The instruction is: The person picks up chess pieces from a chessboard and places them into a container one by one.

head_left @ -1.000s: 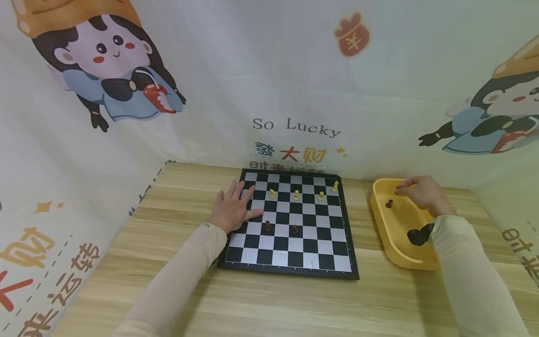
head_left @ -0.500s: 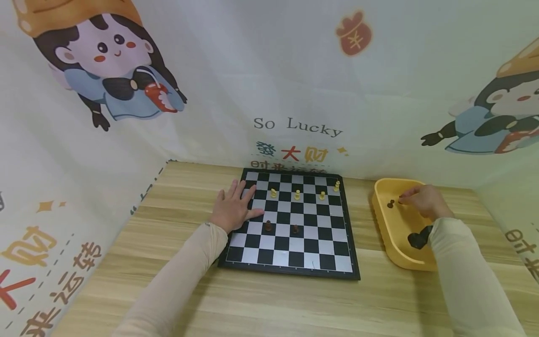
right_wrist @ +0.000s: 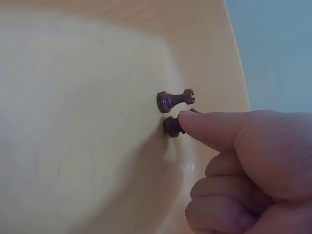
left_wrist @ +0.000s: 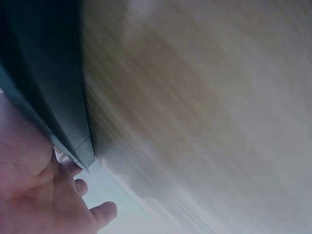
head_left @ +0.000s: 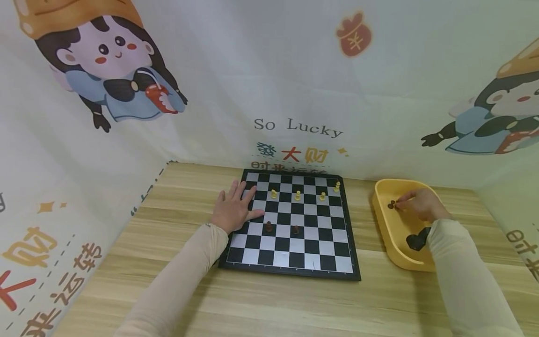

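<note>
My left hand (head_left: 230,211) rests with spread fingers on the left side of a black-and-white chessboard (head_left: 303,245). In the left wrist view, the board's dark edge (left_wrist: 53,73) passes beside the palm. My right hand (head_left: 423,203) reaches into a yellow tray (head_left: 404,222). Between thumb and fingers it pinches a dark brown chess piece (right_wrist: 171,126), whose upper part the thumb mostly hides. Just beside that piece, a dark brown rook (right_wrist: 168,101) lies on its side in the tray.
Several pale yellow chess pieces, including a knight (head_left: 273,193), stand on the board's far half. Two brown pieces, one at left (head_left: 269,226) and one at right (head_left: 296,230), stand nearer. A black object (head_left: 418,241) sits at the right wrist. A printed cloth (head_left: 252,70) hangs behind the table.
The right hand has moved down and to the left inside the tray, bringing its pinched piece beside the lying rook. The left hand has stayed on the board.
</note>
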A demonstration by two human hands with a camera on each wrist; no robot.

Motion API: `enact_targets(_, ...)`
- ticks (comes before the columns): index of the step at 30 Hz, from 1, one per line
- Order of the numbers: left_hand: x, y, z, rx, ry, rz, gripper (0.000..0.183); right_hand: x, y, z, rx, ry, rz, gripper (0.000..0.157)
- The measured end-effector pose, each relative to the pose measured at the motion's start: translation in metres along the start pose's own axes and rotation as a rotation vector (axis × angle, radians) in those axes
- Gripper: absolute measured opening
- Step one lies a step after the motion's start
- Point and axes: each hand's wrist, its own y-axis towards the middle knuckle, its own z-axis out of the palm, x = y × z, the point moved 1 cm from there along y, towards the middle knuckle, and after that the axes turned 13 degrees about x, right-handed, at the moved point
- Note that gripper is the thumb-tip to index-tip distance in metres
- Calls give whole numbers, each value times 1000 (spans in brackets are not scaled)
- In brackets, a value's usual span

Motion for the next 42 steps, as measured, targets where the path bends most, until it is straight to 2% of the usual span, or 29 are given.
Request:
enact_targets(6,1,7,5,3,-5,3,82,-2,0,1,-5,22,6,39)
enact_targets(13,3,9,8,6,-19,2,84,5,-3,-1,4,31,-9,47)
enact_targets(18,3,8,7,-1,-2,2,83,12,-6,-3,7,9,-9,49)
enact_targets(23,-1,-1,1,-3,9,3,82,20,-10,-4,-10,3,-75,51)
enact_targets(27,-2,-5,-4,-18,22,3,81,30,-15,-4,-21,27,-109,53)
enact_targets(34,-1,-4,-2,-14,22,5,82,50,-30,2,-85,-43,-148,54)
enact_targets(42,0,-3,-1,-28,12,14,82,76,-37,16,-88,-33,-194,52)
